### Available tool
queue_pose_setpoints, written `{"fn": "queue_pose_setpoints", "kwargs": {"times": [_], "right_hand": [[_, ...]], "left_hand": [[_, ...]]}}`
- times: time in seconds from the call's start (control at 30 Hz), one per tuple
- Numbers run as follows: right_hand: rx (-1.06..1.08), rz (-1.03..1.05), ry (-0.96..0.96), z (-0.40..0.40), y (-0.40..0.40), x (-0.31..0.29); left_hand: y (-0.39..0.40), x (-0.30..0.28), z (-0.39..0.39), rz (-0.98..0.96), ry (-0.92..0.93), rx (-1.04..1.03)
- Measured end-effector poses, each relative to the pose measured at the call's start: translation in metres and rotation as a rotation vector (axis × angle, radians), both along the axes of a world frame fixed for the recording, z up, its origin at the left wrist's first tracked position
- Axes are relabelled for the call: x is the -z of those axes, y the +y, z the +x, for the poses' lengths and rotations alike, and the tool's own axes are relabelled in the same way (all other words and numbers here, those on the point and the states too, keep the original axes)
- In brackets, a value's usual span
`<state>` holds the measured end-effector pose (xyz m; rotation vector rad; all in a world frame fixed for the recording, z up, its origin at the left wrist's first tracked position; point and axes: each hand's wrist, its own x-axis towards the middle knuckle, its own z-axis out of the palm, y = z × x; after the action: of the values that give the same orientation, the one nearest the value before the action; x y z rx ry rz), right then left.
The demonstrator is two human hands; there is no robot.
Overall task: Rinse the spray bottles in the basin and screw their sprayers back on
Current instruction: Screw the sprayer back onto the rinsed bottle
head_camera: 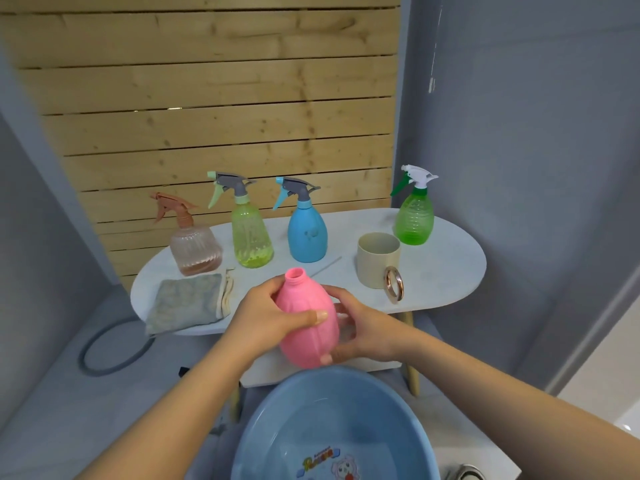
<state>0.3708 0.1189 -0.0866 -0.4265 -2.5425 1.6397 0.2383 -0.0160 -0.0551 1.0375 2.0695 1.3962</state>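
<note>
I hold a pink bottle [306, 318] without its sprayer, neck open and tilted up to the left, just above the far rim of the blue basin [263, 427]. My left hand [266, 317] grips its left side, thumb across the front. My right hand [356, 327] cups its right side and bottom. Several bottles with sprayers stand on the table behind: a clear brown one [194, 247], a yellow-green one [251, 233], a blue one [307, 233] and a green one [414, 216].
A beige cup [377, 261] with a metal ring handle stands on the white oval table [450, 271]. A folded grey cloth [188, 303] lies at its left front. A thin stick lies near the blue bottle. A grey hoop [104, 362] rests on the floor at left.
</note>
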Motion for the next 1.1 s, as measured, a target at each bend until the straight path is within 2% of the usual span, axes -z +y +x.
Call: {"fn": "queue_pose_setpoints", "kwargs": {"times": [0.2, 0.37, 0.47, 0.67, 0.73, 0.8, 0.93, 1.1], "right_hand": [[0.034, -0.082, 0.072, -0.018, -0.006, 0.012], [0.014, -0.082, 0.115, -0.037, -0.007, 0.016], [-0.006, -0.060, 0.135, -0.048, -0.008, 0.017], [-0.125, 0.012, 0.060, -0.071, 0.000, 0.003], [-0.140, 0.120, 0.010, -0.076, 0.010, -0.005], [-0.062, 0.244, -0.007, -0.086, 0.019, -0.005], [0.105, 0.747, -0.032, -0.106, 0.032, 0.009], [0.018, 0.901, -0.213, -0.126, 0.030, 0.026]], "left_hand": [[-0.007, 0.011, -0.004, 0.054, -0.021, -0.074], [-0.015, 0.014, -0.013, 0.082, -0.131, 0.024], [-0.019, 0.016, -0.023, 0.084, -0.133, 0.005], [-0.023, 0.018, -0.041, 0.101, -0.142, -0.080], [-0.025, 0.019, -0.044, 0.073, -0.122, -0.096], [-0.028, 0.021, -0.048, 0.044, -0.090, -0.116], [-0.031, 0.023, -0.053, 0.039, -0.083, -0.152], [-0.033, 0.024, -0.059, 0.049, -0.104, -0.177]]}}
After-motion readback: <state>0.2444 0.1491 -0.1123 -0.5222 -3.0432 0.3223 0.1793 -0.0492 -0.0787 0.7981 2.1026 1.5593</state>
